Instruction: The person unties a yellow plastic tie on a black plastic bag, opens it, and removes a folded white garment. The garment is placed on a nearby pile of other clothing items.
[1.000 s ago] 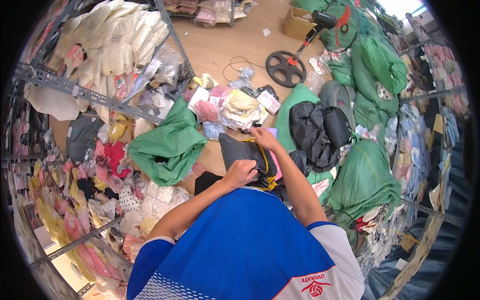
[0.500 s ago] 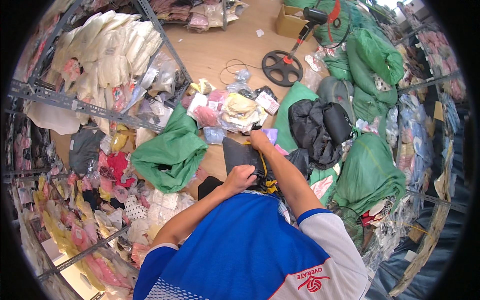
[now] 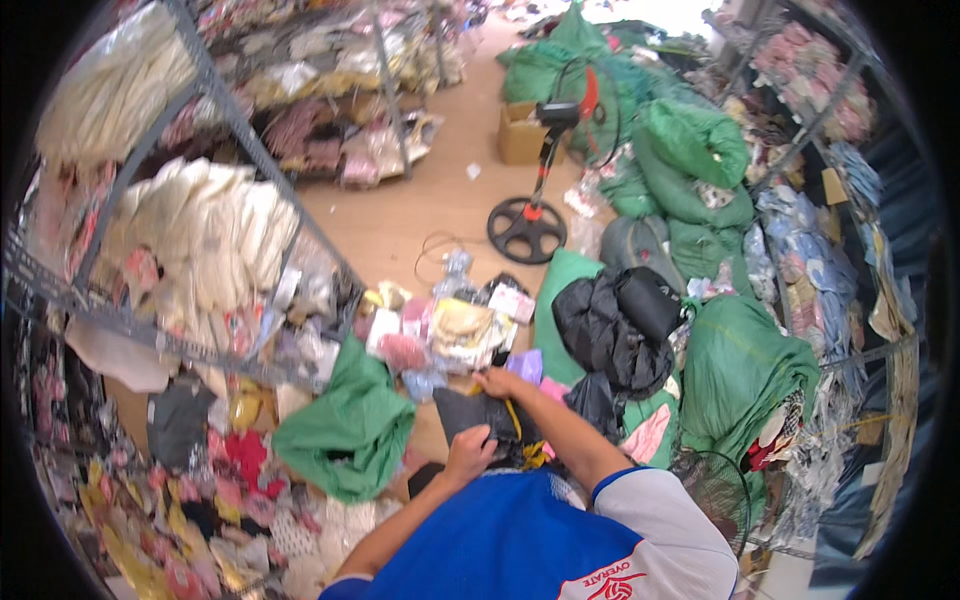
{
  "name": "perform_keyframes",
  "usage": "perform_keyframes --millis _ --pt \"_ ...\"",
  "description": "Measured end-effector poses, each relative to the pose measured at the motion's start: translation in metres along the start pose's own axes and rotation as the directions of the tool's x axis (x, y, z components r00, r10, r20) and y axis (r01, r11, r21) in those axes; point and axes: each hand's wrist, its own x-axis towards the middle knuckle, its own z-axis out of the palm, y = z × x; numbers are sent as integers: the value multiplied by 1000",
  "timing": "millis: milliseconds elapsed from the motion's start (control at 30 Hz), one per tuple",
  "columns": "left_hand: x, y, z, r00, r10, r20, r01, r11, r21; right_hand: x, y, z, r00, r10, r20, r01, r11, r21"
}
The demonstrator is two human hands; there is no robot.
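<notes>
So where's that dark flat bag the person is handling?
In the head view, the dark flat bag lies low in the middle, on the floor in front of the person, between the left hand and right hand, right of the green sack.

My view has tipped up: more floor and shelving show, the metal detector (image 3: 530, 222) sits lower in frame. My right hand (image 3: 500, 382) and left hand (image 3: 470, 455) have spread slightly on the black garment (image 3: 475, 412).

Bright even indoor light, blown-out glare at top edge by green sacks (image 3: 690, 140), soft short shadows on wooden floor (image 3: 440, 200), strong fisheye bending of shelf rails (image 3: 230, 110), black vignette round rim, edges smeared, centre fairly sharp
</notes>
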Motion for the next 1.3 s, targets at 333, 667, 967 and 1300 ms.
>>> perform_keyframes --millis 333,667,967,1300 --pt "10 2 -5 988 -129 -82 129 992 -13 -69 -24 -46 980 -4 -200 -50 964 -263" --pt "16 -7 -33 928 -199 -316 214 977 13 -159 -82 -85 777 -568 -271 626 745 231" --pt "20 10 -123 956 -154 -248 145 988 -54 -182 -146 -133 563 -823 -78 819 568 -83" --pt "40 -22 -150 812 -289 -507 290 954 -80 -151 -171 -163 533 -844 -54 845 528 84"
